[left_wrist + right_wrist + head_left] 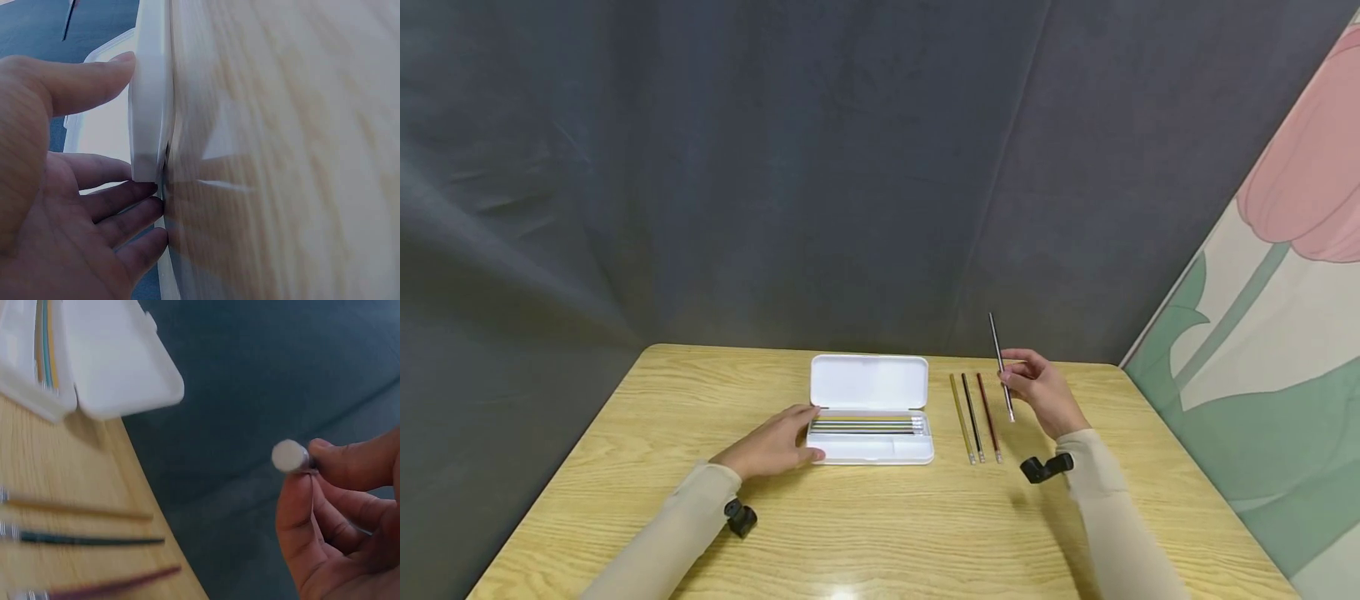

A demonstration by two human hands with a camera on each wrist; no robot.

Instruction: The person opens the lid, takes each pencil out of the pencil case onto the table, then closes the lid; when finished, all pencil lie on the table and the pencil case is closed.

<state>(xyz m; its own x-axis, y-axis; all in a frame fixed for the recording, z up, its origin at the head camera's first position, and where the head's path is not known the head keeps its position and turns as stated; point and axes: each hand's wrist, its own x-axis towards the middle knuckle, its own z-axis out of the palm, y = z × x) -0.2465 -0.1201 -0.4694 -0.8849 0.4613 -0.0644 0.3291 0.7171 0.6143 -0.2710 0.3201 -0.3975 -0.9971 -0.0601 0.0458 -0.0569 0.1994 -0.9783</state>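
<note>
An open white pencil case (872,450) lies on the table with its lid tilted back. Several pencils (861,425) lie side by side in its rear compartment. My left hand (778,443) holds the case's left end, thumb at the front and fingers round the side. To the right, my right hand (1041,392) pinches a dark pencil (997,343) above the table, its white eraser end (289,456) pointing down. Between case and right hand lie a yellow pencil (961,417), a black pencil (973,417) and a dark red pencil (989,417), roughly parallel.
The wooden table (880,533) ends at a dark grey curtain (850,183) behind the case. A curtain with a tulip print (1285,375) hangs along the right side. Each wrist wears a small black camera.
</note>
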